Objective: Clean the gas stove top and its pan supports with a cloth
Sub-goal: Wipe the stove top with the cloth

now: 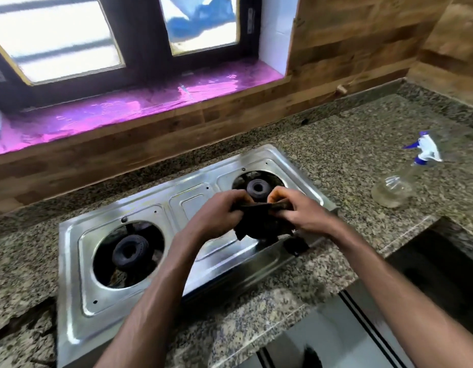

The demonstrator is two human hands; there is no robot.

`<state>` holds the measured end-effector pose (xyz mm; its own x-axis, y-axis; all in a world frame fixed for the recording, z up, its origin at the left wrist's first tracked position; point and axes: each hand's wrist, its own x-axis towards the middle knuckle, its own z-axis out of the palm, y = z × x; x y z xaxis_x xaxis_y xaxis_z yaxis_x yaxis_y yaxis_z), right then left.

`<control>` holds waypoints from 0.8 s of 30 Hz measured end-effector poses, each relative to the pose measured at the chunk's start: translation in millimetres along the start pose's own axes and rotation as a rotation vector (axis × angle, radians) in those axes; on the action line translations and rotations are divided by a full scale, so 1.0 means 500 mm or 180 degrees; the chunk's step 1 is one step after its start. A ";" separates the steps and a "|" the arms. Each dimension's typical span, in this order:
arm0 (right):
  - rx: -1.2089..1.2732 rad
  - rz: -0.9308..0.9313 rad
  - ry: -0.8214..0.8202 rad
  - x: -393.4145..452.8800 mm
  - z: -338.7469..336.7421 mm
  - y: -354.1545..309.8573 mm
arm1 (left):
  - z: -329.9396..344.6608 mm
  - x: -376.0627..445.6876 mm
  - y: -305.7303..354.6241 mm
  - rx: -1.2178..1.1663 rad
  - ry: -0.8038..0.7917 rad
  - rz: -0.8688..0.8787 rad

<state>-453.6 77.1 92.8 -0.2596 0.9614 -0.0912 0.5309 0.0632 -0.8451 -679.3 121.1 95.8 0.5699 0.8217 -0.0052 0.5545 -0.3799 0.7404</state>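
A: Forearms are coming in from the bottom edge, both meeting over the stove (155, 203), right of its centre.

B: Hands?

A: Left hand (219, 211) and right hand (296, 211) are both gripping the cloth (259, 224). Fingers are curled and clamped on its top edge, one hand at each end. Dark cloth, hanging slack below the hands, above the stove's near right corner.

B: Touching the steel?

A: Can't tell, blur there.

B: Stove itself?

A: Sitting on the counter (336, 144), two burners. Left burner (129, 251) is lying exposed in its round cutout. Right burner (256, 189) is showing just behind the hands, partly hidden by them. No supports showing on either burner.

B: Anything else?

A: Bottle (400, 187) is lying on its side on the counter, well right of the stove, clear body, blue-white trigger head pointing away. Window (118, 35) is sitting behind the stove with a purple sill (124, 110) under it.
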 end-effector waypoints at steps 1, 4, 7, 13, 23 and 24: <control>0.0074 0.0017 0.0008 -0.023 -0.030 0.008 | 0.016 0.019 0.024 0.0035 -0.0061 0.0069; 0.0310 0.0130 0.0087 -0.093 -0.125 0.059 | 0.086 0.080 0.113 0.0163 -0.0243 0.0300; 0.0413 0.0268 0.0219 -0.172 -0.239 0.146 | 0.201 0.155 0.215 0.0286 -0.0360 0.0397; 0.0077 0.0447 0.0381 -0.240 -0.393 0.288 | 0.388 0.280 0.318 0.0685 -0.0473 0.0300; -0.0562 0.0898 -0.0193 -0.197 -0.505 0.418 | 0.484 0.422 0.336 0.1019 -0.1056 -0.0191; -0.0548 0.0891 -0.0237 -0.181 -0.520 0.427 | 0.477 0.440 0.334 0.1012 -0.1033 -0.0206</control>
<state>-107.2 73.4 57.6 -0.1392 0.9261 -0.3506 0.7168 -0.1501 -0.6809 -316.7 137.3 58.2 0.6602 0.6917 -0.2926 0.7250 -0.4853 0.4887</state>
